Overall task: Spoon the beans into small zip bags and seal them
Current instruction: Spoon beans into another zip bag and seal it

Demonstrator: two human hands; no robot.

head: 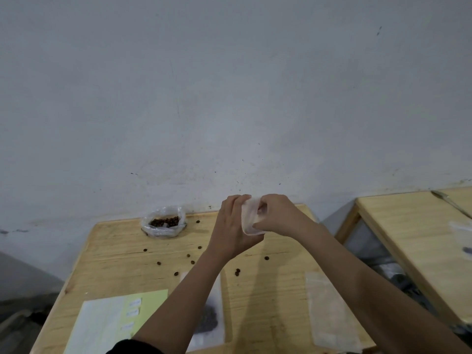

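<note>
Head view, just right of centre: grips a small clear bag between left hand and right hand, raised above the far edge of the table. Left fingers curled round the bag's left side. Right thumb and fingers clenched on its right edge. Looks translucent, whitish, crumpled and bowed between the two hands. Cannot tell whether open at the top, nor whether any beans lie inside.

Left of the hands, close to the wall: an open plastic pouch, rim rolled down, holding a heap of brown beans. Across the wood between pouch and forearms: loose beans, scattered singly, with one pair near the centre.

Lower centre, partly under the left forearm: a flat bag lying on the table, with a dark, blurred mass of beans inside. Lower right: an empty bag, flat and clear, its long side running toward the bottom edge. Lower left: a paper sheet, white over pale green, with small white labels on it, text unreadable.

Right edge of the frame: a second table, apart from the first. On it, a slim metal tool and a cut-off bag with something dark in it.
</note>
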